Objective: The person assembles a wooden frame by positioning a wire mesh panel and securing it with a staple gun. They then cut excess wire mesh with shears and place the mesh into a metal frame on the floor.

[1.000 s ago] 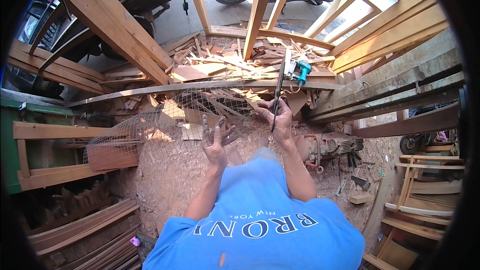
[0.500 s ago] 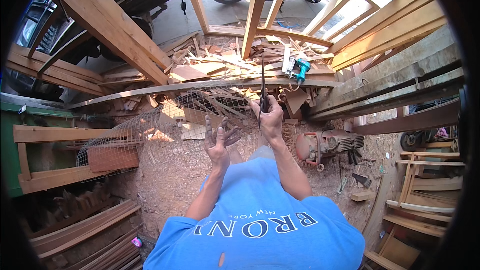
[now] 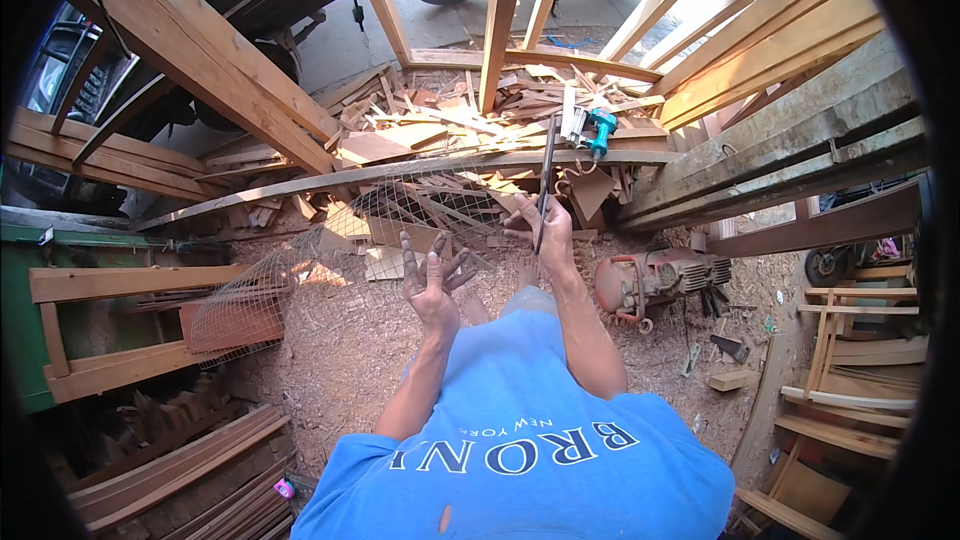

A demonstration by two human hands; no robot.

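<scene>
My left hand (image 3: 434, 292) is open, its fingers spread and holding nothing. Behind those fingers lies a curved sheet of wire mesh (image 3: 262, 295), stretching away to the left. My right hand (image 3: 553, 240) grips a long, narrow, dark tool (image 3: 547, 172), which stands nearly upright with its thin end pointing away from me. Its exact kind cannot be made out, as fingers cover the lower part. Beyond the tool, a teal power tool (image 3: 601, 130) rests by a curved wooden plank (image 3: 420, 168).
Wood offcuts (image 3: 400, 135) heap up beyond the plank. A reddish motor-like machine (image 3: 660, 282) sits on the sawdust-covered floor at right, near a hand saw (image 3: 730, 347) and a wood block (image 3: 733, 380). Timber frames (image 3: 210, 50) rise ahead; stacked boards (image 3: 190, 465) lie at lower left.
My right hand has shifted slightly right and nearer, and the dark tool's tip now leans more to the right. My left hand has barely moved and stays spread.
</scene>
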